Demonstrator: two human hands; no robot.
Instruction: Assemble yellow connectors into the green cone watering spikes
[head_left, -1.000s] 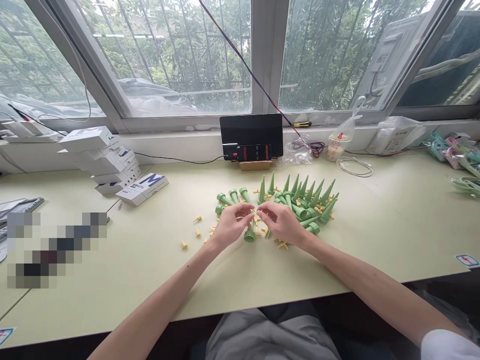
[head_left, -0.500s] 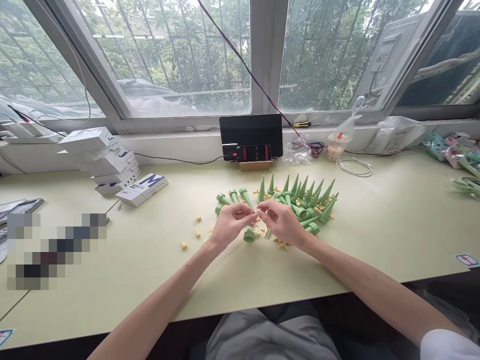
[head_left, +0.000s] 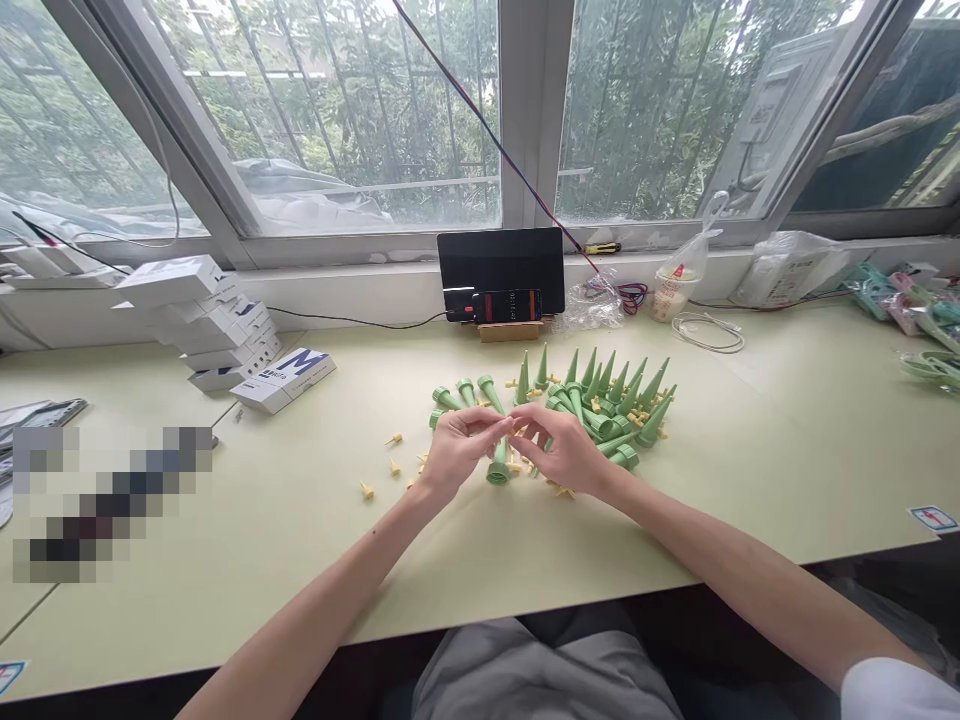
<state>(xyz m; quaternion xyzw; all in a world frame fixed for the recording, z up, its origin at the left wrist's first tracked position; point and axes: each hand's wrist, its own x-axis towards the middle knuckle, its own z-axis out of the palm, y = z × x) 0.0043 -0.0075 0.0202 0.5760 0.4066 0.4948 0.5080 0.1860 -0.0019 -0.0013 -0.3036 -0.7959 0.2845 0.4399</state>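
Note:
My left hand (head_left: 463, 445) and my right hand (head_left: 562, 445) meet at the fingertips over the table, both closed in a pinch. Whatever lies between the fingers is too small and covered to name. Just below them rests a green plastic spike (head_left: 498, 470), its wide threaded end toward me. Behind my left hand lie several more green spikes (head_left: 466, 390). Beside and behind my right hand stands a crowd of green cones (head_left: 615, 390), mixed with yellow cross-shaped pieces (head_left: 566, 491). Left of my left hand, small yellow pegs (head_left: 367, 491) are scattered.
A phone (head_left: 506, 306) leans on a cardboard stand before a black screen (head_left: 501, 262). White boxes (head_left: 225, 320) are stacked at the left, one box (head_left: 285, 380) lying apart. A bagged cup (head_left: 673, 285) and a white cable (head_left: 709, 333) are at the back right.
My fingers have shifted slightly against each other, the right hand's fingers more arched. More of the green spike below now shows. The rest of the table looks the same.

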